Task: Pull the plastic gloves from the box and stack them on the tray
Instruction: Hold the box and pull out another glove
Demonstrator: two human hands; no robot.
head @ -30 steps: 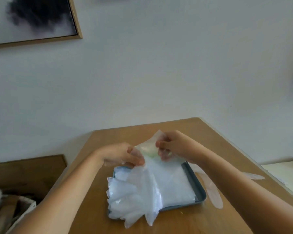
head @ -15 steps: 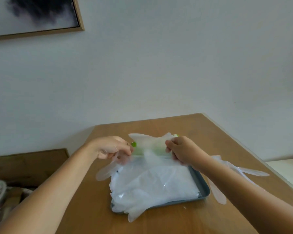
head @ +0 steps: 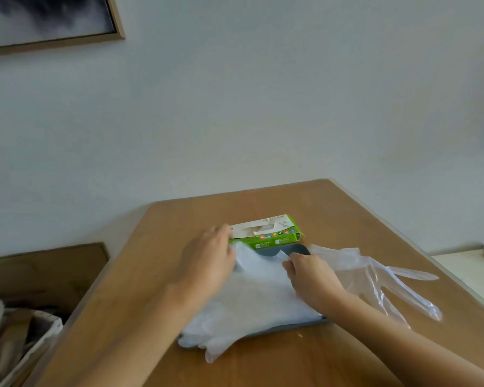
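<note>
The pile of thin translucent plastic gloves (head: 252,303) lies on one grey-blue rectangular tray (head: 298,250) and covers almost all of it. Some glove fingers hang over the near left corner onto the wood. How many gloves are in the pile I cannot count, because the layers melt together. Just behind the tray, touching its far edge, stands one green and white cardboard box (head: 266,233) with an oval opening in the top, where a bit of white plastic shows. The box carries a line drawing of a glove, a row of small coloured icons and two white labels on its green front side, but the writing is too small to read. The left hand (head: 207,263) lies flat on the far left part of the pile with the fingers stretched out, and the fingertips reach the left end of the box; this hand is a little blurred. The right hand (head: 310,277) has its fingers curled and pinches the plastic at the far right edge of the pile. One single clear plastic glove (head: 380,280) lies spread beside the tray on the right, on the brown wooden table (head: 263,202). On the wall at upper left hangs one wooden-framed picture (head: 118,23), and at lower left there is one basket (head: 25,344).
</note>
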